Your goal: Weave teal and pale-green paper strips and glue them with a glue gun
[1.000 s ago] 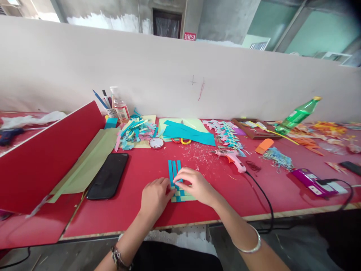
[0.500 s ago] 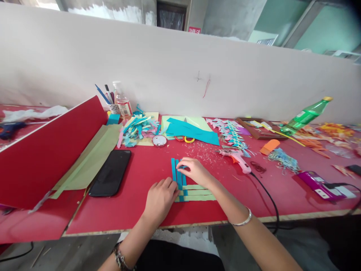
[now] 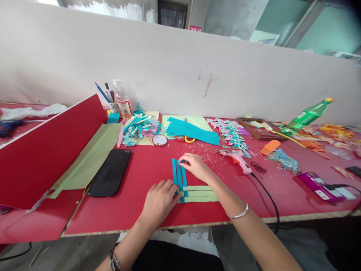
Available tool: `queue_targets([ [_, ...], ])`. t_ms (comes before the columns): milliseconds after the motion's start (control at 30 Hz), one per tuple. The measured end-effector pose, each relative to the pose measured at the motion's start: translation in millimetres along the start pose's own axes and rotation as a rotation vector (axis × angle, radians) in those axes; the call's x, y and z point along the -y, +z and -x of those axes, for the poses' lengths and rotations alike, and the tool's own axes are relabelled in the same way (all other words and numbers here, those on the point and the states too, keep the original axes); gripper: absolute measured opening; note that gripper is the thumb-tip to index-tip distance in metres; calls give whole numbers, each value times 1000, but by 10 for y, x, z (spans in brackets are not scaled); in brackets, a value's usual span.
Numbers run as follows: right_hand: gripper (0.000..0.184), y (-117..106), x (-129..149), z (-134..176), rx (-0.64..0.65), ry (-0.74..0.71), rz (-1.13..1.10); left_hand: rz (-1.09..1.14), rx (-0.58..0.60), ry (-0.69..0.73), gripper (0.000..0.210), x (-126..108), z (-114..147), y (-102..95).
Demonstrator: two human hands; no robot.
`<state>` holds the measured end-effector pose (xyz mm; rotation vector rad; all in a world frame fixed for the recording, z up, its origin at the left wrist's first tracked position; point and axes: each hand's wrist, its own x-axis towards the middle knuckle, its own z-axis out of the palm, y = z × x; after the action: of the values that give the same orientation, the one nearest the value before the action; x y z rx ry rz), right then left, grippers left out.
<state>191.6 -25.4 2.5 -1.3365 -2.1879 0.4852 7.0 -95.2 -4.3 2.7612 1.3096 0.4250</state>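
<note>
Blue paper strips run away from me on the red tabletop, crossed near their close ends by pale green paper strips lying sideways. My left hand lies over the left edge of this crossing, fingers loosely bent with the tips resting on the strips; part of the weave is hidden beneath. At the far ends of the blue strips, my right hand has thumb and forefinger pinched on the end of one blue strip. The right forearm passes over the right ends of the green strips.
A black phone lies left, beside green paper sheets. Behind are a pile of paper scraps, a blue sheet and scissors with a yellow handle. To the right are a pink glue gun and a purple power socket.
My right hand has moved slightly away from me towards the far end of the blue strips, where the held strip now lies flatter. My left hand has barely shifted.
</note>
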Motion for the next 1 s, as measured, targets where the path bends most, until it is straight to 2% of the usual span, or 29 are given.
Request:
queue_targets([
  [333,5,63,-7,-67,-65,86,18,-4,4,-12,11,6,9,17],
  [633,2,127,-58,-120,-73,62,36,2,27,-24,10,-8,8,8],
  [833,12,-12,25,-48,-150,74,67,4,21,-30,11,5,17,24],
  [900,14,-87,91,43,-114,9,56,2,17,-29,10,6,13,39],
  [1000,12,-143,170,203,24,-112,32,-11,8,-24,11,6,4,52],
])
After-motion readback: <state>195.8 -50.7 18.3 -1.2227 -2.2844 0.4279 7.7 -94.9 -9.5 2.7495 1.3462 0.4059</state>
